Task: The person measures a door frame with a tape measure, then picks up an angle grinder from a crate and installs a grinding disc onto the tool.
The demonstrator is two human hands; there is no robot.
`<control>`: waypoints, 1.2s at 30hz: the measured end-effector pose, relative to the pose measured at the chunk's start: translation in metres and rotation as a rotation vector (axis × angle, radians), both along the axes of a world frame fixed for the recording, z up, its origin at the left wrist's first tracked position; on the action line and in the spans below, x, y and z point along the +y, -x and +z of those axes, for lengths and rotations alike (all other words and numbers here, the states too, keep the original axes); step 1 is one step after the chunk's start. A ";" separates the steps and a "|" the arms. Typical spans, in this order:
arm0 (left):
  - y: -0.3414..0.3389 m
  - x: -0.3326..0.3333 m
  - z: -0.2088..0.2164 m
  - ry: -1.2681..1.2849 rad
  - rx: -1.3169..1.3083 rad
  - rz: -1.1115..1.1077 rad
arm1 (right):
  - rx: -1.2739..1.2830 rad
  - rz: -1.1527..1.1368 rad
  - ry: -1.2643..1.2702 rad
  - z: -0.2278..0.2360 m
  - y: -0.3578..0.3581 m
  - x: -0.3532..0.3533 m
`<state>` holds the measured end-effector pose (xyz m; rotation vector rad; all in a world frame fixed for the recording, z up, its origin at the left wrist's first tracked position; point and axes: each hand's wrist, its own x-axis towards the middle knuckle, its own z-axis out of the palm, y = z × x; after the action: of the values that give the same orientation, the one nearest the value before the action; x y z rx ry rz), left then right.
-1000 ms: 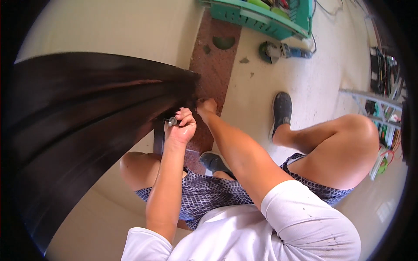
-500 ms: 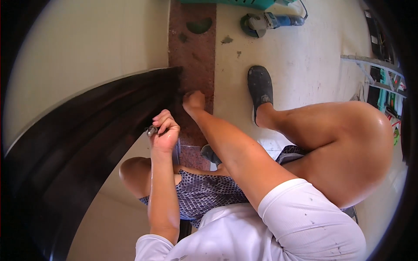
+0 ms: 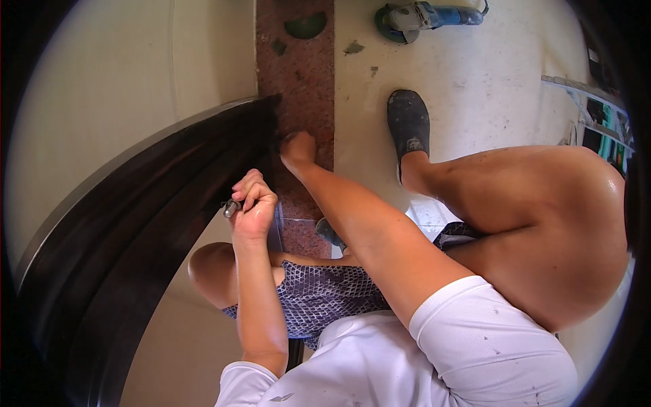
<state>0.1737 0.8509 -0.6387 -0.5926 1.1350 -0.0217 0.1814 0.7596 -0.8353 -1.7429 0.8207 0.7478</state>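
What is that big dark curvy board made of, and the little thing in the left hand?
Dark board: probably wood with a glossy dark-brown finish; long grooves catch the light.
Small tool in the left hand: likely metal; its tip looks grey and shiny.

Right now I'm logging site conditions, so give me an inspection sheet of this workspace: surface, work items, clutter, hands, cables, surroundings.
Surface: pale dusty floor with a reddish-brown speckled stone threshold strip.
Work items: dark brown moulded wooden door frame piece lying slanted across the floor; small metal rod-like tool.
Clutter: blue and grey angle grinder on the floor at the top; small debris chips near it.
Hands: left hand closed on the metal tool beside the frame; right hand fisted at the frame's end, contents hidden.
Cables: dark cord at the grinder's end.
Surroundings: cream wall; dark slip-on shoe; shelving at right edge.
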 end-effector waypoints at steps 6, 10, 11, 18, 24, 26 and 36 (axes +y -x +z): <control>-0.005 -0.003 0.005 0.012 0.031 -0.011 | -0.063 -0.009 0.048 0.000 0.001 0.003; -0.005 -0.003 0.003 -0.001 0.014 -0.003 | -0.021 0.040 0.050 -0.006 -0.004 0.000; -0.004 -0.002 0.003 -0.002 0.012 0.000 | 0.004 0.049 0.062 -0.004 -0.005 0.002; -0.007 -0.004 0.012 0.008 0.046 0.060 | 0.027 0.120 0.058 -0.006 -0.004 0.008; -0.004 -0.001 0.008 -0.004 0.013 0.050 | -0.093 0.133 0.110 -0.013 -0.006 0.020; -0.004 -0.002 0.009 0.003 0.022 0.049 | -0.101 0.127 0.121 -0.012 -0.005 0.020; -0.001 -0.008 0.010 -0.032 0.025 0.037 | -0.061 0.053 0.165 0.002 -0.008 0.018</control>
<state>0.1748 0.8426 -0.6291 -0.5870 1.1466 0.0355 0.1894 0.7781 -0.8335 -1.9317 0.8161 0.6740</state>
